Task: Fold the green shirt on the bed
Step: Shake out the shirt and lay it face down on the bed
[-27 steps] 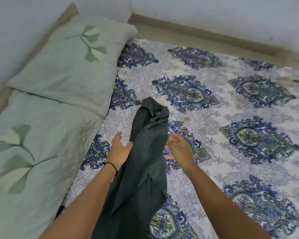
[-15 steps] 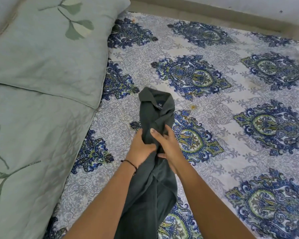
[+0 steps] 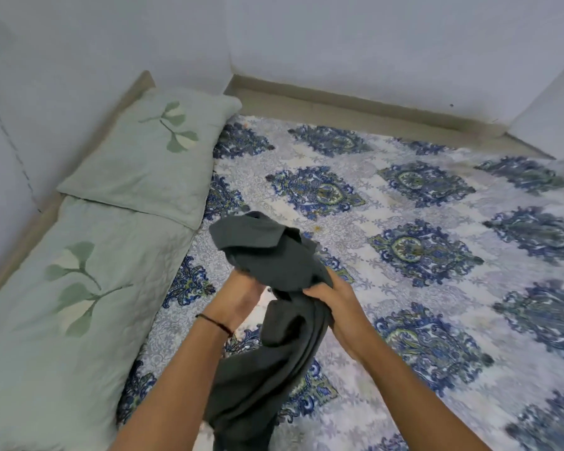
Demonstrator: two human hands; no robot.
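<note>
Both hands are closed on the shirt, which we hold bunched up above the bed. Our left hand comes in from below with the palm turned up, its fingers hidden under the cloth, so we cannot tell how tightly it grips. Our right hand is curled round the cloth from the right side, fingers wrapped over a thick fold.

Dark grey-green and crumpled, the shirt has its upper part rising from our hands in a loose mound that leans toward the far left. The rest hangs down between our forearms toward the near edge of the view, in long folds. A thin dark band circles our left wrist.

Under the shirt, the bed is covered by a white sheet printed with large blue and green medallions in rows. The sheet runs to the right and far side of the view. Along the left side of the bed lie two pale green pillows with a leaf design: one pillow at the far left, another nearer to us, with the far one overlapping its edge. Plain pale walls stand beyond the bed, with a beige ledge running along the foot of the far wall.
</note>
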